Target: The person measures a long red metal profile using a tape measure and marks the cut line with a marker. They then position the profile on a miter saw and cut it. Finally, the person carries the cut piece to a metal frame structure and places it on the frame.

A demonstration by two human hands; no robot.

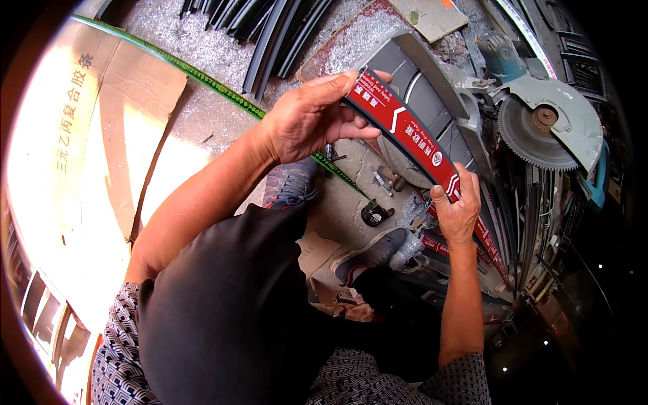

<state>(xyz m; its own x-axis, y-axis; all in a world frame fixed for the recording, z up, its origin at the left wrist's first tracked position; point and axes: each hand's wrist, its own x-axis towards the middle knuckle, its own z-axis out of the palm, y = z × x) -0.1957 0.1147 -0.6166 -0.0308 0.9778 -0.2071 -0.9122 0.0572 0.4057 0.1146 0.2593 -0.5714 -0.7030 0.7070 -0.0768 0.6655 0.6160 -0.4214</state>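
Observation:
A long dark profile strip (410,132) with red printed film along its face slants across in front of me, over the grey saw base. At its upper end, my left hand (304,120) pinches the tip between thumb and forefinger, its other fingers spread below. My right hand (460,214) grips the strip farther down, thumb on the near edge. More red film shows past that hand; I cannot tell if it is the same piece. Below the strip, a black tape measure (375,213) lies on the floor, its green blade (202,79) pulled out toward the upper left.
To the right stands a circular cut-off saw (540,128) with its toothed blade exposed. Dark profiles (270,40) lie at the top amid metal shavings; many more are piled at right. Flattened cardboard (121,88) covers the left floor. My shoes (371,253) are close to the tape measure.

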